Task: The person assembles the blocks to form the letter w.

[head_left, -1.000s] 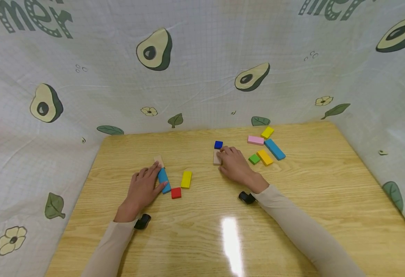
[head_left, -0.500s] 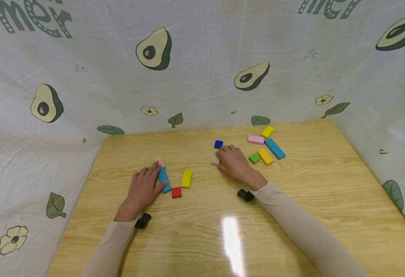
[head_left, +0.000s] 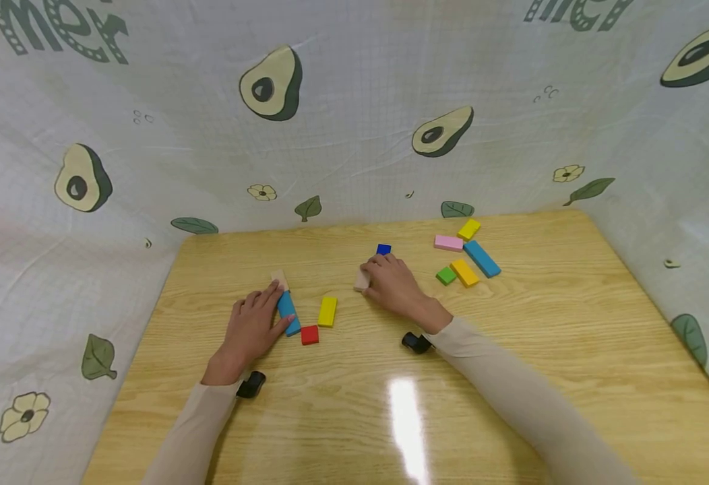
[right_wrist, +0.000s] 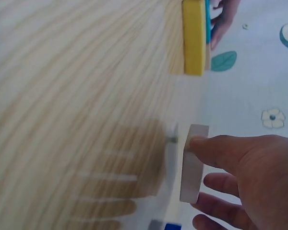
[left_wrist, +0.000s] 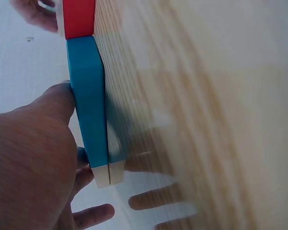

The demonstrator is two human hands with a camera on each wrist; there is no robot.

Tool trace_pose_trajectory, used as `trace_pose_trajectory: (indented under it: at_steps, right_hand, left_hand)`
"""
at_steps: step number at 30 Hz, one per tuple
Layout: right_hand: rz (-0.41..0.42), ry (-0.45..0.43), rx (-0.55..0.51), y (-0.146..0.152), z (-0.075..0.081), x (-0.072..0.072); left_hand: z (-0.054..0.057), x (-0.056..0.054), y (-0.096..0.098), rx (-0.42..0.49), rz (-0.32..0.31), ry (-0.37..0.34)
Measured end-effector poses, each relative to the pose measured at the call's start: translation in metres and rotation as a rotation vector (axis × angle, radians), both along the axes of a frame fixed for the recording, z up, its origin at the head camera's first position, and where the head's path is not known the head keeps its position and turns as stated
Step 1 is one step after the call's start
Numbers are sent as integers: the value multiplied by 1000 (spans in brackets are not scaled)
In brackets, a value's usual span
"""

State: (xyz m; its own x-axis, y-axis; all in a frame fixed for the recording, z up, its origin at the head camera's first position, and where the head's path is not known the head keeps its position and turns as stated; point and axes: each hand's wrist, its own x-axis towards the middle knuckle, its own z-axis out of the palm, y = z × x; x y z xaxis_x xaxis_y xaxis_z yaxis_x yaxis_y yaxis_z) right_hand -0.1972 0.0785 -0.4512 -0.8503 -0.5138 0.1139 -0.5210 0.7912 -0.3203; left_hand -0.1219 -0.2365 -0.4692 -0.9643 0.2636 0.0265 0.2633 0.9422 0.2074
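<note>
My left hand (head_left: pixel 250 331) rests on a light blue block (head_left: pixel 289 313), fingertips at its far end beside a plain wooden block (head_left: pixel 279 276). Its thumb touches the blue block's side in the left wrist view, the other fingers stretched out. At the blue block's near end lies a red block (head_left: pixel 309 335). A second plain wooden block (right_wrist: pixel 194 165) is pinched between the thumb and fingers of my right hand (head_left: pixel 393 286), tilted up slightly from flat and low over the table in the right wrist view. Just beyond that hand sits a dark blue block (head_left: pixel 383 249), partly covered.
Between the hands lies a yellow block (head_left: pixel 327 312). To the right is a loose group: a green block (head_left: pixel 446 275), an orange one (head_left: pixel 464 273), a pink one (head_left: pixel 449 243), a long blue one (head_left: pixel 482 259) and another yellow one (head_left: pixel 468 229). A printed cloth (head_left: pixel 354 168) hangs behind the table.
My right hand has taken hold of the plain wooden block and moved it left, away from its place in front of the dark blue block. The left hand stays in place.
</note>
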Motion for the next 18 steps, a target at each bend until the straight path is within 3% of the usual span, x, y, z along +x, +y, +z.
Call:
trace_pose_trajectory:
  at_steps: [10,18]
  right_hand:
    - [63,11,-27,-28,-2,-3]
    - [62,-18,-36,-38,-5,-5]
  left_hand:
    - [1,-1,0,0,-1,-8]
    - [-1,-3,-1,-11,3,-11]
